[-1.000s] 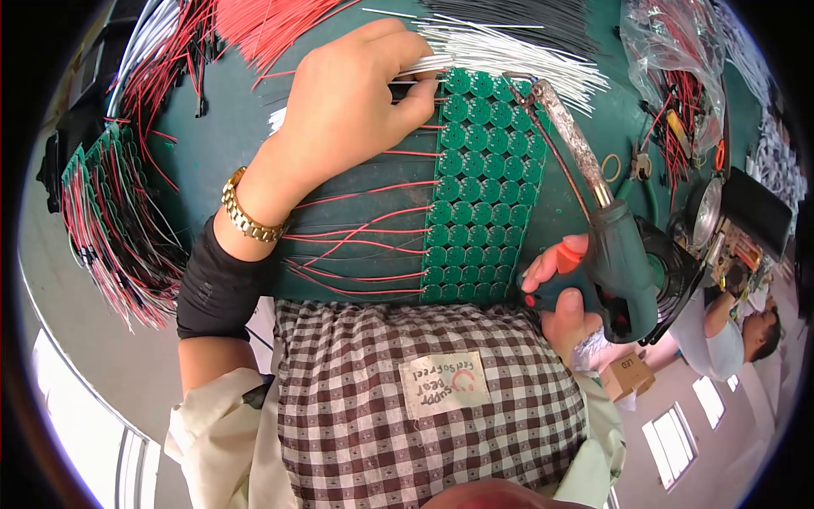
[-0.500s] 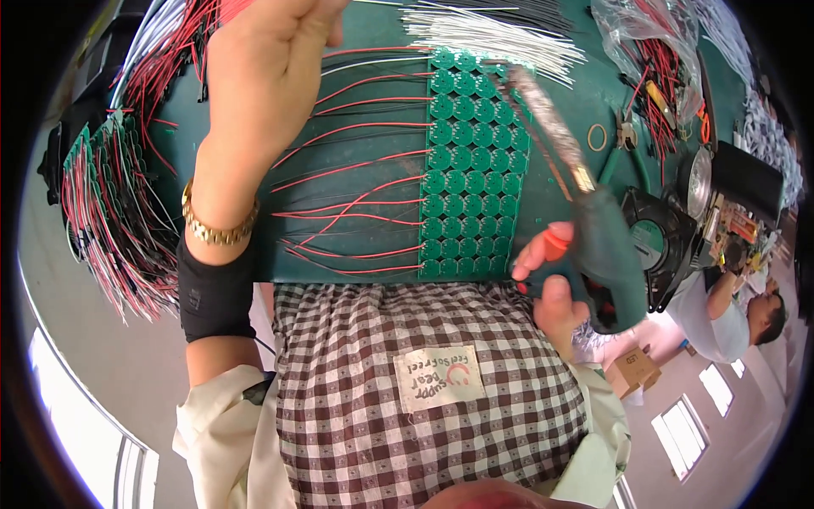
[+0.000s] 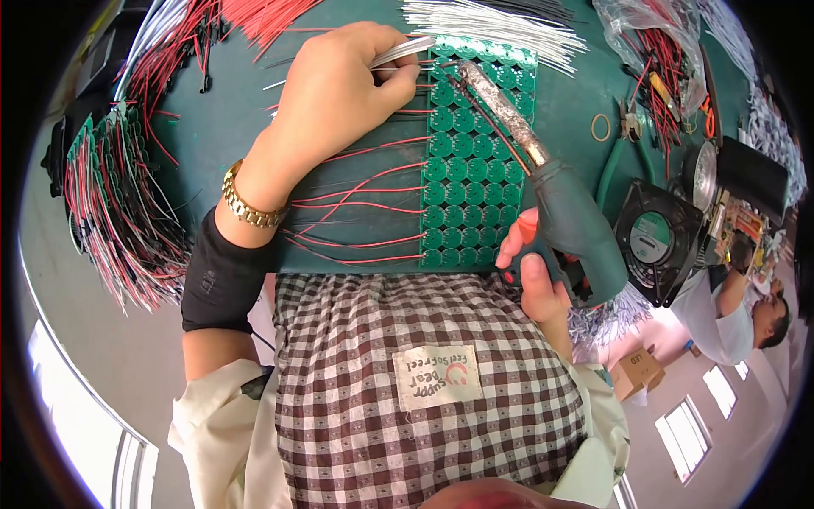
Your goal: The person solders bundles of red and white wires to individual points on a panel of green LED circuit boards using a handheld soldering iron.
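White wires (image 3: 414, 47) sit pinched in our left hand (image 3: 348, 93) at eleven o'clock, beside green circuit boards (image 3: 458, 168) at one, while our right hand (image 3: 541, 293), closed round the soldering iron (image 3: 578, 219) at three, had best keep the tip steady near the wire ends.

Head-worn fisheye, facing down
Boards (image 3: 456, 170) and bench (image 3: 566, 106) are viewed from close above in one wide field.
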Demonstrator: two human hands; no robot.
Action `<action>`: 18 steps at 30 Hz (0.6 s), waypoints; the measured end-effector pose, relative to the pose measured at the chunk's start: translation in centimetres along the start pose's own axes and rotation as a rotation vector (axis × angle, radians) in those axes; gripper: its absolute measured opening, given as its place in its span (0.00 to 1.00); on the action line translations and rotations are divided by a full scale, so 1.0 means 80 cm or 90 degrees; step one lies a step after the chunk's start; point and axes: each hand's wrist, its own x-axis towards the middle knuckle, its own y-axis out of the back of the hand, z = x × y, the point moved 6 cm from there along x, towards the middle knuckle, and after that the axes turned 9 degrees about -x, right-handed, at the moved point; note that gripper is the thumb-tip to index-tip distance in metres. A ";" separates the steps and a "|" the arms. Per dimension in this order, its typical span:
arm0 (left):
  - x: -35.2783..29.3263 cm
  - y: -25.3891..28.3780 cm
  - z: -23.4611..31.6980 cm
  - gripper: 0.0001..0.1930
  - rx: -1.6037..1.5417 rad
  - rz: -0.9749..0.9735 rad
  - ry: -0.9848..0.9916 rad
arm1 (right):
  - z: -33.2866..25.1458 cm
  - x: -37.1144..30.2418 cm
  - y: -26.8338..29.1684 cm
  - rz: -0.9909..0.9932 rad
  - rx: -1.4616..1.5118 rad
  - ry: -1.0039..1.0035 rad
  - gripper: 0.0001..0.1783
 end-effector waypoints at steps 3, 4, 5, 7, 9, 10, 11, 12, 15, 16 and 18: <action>0.002 0.001 -0.001 0.05 -0.021 -0.003 0.005 | -0.005 0.001 0.000 0.006 -0.035 0.005 0.20; 0.002 0.001 -0.001 0.05 -0.020 -0.003 0.006 | -0.005 0.002 0.000 0.002 -0.043 -0.003 0.19; 0.002 0.001 -0.001 0.05 -0.022 -0.004 0.006 | -0.005 0.002 0.000 -0.002 -0.052 -0.010 0.18; 0.001 0.001 0.001 0.05 -0.024 -0.005 0.008 | -0.006 0.005 0.000 -0.001 -0.063 -0.006 0.17; 0.002 0.002 0.002 0.06 -0.021 -0.007 0.030 | -0.008 0.005 -0.001 -0.002 -0.074 -0.002 0.16; 0.001 0.002 0.002 0.06 -0.020 -0.007 0.032 | -0.010 0.005 -0.002 0.008 -0.076 -0.017 0.15; 0.001 0.002 0.001 0.06 -0.016 -0.004 0.029 | -0.010 0.004 -0.004 0.018 -0.079 -0.032 0.15; 0.000 0.002 0.000 0.06 -0.012 -0.001 0.026 | -0.012 0.004 -0.006 0.016 -0.078 -0.032 0.15; 0.001 0.002 0.002 0.05 -0.008 0.005 0.018 | -0.012 0.003 -0.004 0.029 -0.086 -0.038 0.14; 0.001 0.002 0.002 0.05 -0.008 0.006 0.019 | -0.009 0.002 -0.003 0.033 -0.053 -0.032 0.15; 0.002 0.002 0.004 0.05 -0.019 0.008 0.023 | -0.008 0.001 -0.002 0.035 -0.021 -0.027 0.17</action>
